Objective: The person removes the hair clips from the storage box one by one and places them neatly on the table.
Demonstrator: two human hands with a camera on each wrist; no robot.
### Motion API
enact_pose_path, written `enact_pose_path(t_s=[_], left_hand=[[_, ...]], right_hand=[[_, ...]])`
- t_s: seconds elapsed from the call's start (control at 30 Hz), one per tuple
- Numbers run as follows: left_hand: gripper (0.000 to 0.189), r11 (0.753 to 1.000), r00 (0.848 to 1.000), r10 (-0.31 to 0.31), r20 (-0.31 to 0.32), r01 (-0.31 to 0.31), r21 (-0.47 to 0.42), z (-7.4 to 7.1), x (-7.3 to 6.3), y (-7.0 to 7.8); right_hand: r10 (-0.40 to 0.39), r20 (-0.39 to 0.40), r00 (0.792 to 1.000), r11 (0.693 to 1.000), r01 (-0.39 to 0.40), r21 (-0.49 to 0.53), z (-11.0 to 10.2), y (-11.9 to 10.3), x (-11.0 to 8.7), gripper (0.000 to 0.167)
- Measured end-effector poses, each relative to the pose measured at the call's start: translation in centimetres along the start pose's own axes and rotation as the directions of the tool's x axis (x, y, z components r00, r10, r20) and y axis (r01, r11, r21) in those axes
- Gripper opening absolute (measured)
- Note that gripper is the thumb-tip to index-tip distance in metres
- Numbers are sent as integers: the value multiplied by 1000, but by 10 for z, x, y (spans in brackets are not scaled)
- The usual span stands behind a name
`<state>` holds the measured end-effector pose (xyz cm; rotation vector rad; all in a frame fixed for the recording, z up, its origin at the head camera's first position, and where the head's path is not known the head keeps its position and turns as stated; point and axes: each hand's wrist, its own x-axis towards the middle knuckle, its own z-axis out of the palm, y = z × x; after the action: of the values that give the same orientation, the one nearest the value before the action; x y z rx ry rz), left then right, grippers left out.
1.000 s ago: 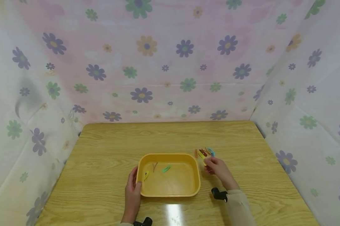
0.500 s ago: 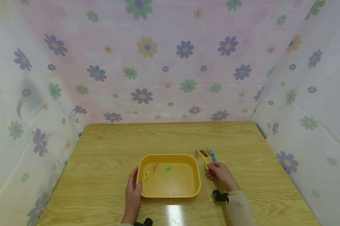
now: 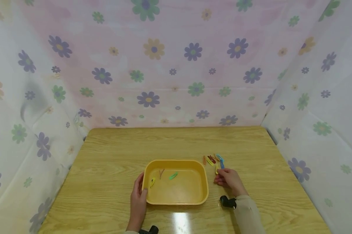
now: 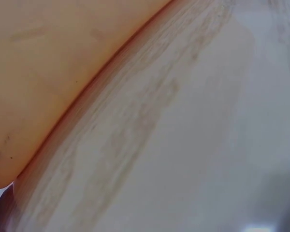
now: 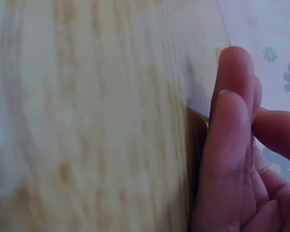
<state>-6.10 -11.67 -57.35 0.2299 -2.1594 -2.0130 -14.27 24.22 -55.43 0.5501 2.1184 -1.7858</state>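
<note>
A yellow clip (image 3: 216, 169) is pinched between thumb and fingers of the right hand (image 3: 230, 182), just off the right wall of the tray (image 3: 179, 193). The tray's left wall is gripped by the left hand (image 3: 138, 198), the thumb laid over the rim. Between the right hand and the tray's inside, the raised right rim stands in the way. Inside the tray, a dark-marked yellow clip (image 3: 153, 182) is seen by the left wall, with a brownish clip (image 3: 161, 173) and a green clip (image 3: 173, 175) nearer the far wall. Past the tray's far right corner, toward the right edge of the table (image 3: 120, 146), a loose cluster is spread: an orange clip (image 3: 204, 160), a dark red clip (image 3: 212, 159), another yellow one and blue pieces (image 3: 220, 158), the nearest just beside the right hand's fingers. The table's far edge is backed by flowered cloth (image 3: 176, 58). A black wrist mount (image 3: 228, 202) is worn at the right sleeve (image 3: 247, 211).
</note>
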Motion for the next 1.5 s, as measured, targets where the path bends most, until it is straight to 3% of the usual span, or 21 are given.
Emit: enact_pose_path(t_s=[0.57, 1.03, 1.17, 1.5], left_hand=[[56, 1000, 1000, 13, 9, -13, -12, 0, 0, -1], [57, 1000, 1000, -11, 6, 11, 9, 0, 0, 7], [58, 1000, 1000, 5, 5, -5, 10, 0, 1, 0], [57, 1000, 1000, 25, 5, -25, 6, 0, 1, -1]], right_hand=[[35, 53, 998, 998, -32, -52, -8, -5, 7, 39], [9, -25, 1000, 999, -10, -31, -3, -3, 6, 37], [5, -30, 1000, 1000, -5, -26, -3, -1, 5, 36], [-1, -11, 1000, 1000, 1, 9, -4, 0, 1, 37]])
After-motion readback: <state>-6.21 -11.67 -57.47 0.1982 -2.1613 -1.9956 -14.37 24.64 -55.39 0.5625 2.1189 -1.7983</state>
